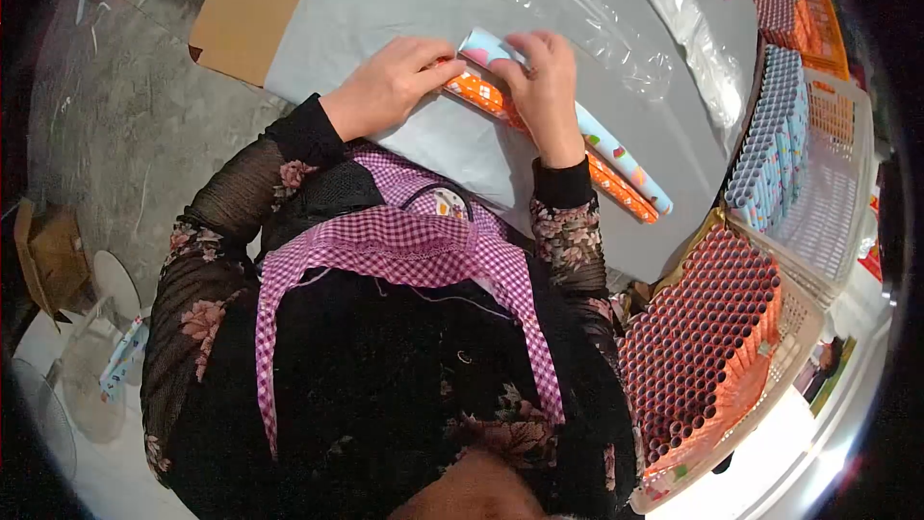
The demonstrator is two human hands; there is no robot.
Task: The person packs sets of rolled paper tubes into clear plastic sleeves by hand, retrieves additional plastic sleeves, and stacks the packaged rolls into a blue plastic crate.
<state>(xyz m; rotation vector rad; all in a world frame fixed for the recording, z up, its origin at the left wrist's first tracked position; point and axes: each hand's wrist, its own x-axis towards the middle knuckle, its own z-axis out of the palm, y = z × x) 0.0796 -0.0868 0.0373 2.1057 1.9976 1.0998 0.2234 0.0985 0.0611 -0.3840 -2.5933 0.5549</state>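
Observation:
Two slim patterned rolls, seemingly of paper or film, lie side by side at a slant on the grey table. The light blue roll (630,166) is on the far side, and the orange roll with white marks (479,90) is nearer my body. My left hand (397,80) has its fingers closed at the upper left end of the orange roll. My right hand (547,87) reaches over both rolls, thumb and fingers bent around the light blue one near its upper end. The palm hides the rolls' middle stretch.
Clear plastic film (577,10) and a white plastic bundle (688,34) lie on the table (664,116). Cardboard (252,14) covers its left edge. On the right, baskets (804,303) hold stacked orange rolls (698,342) and light blue rolls (770,140).

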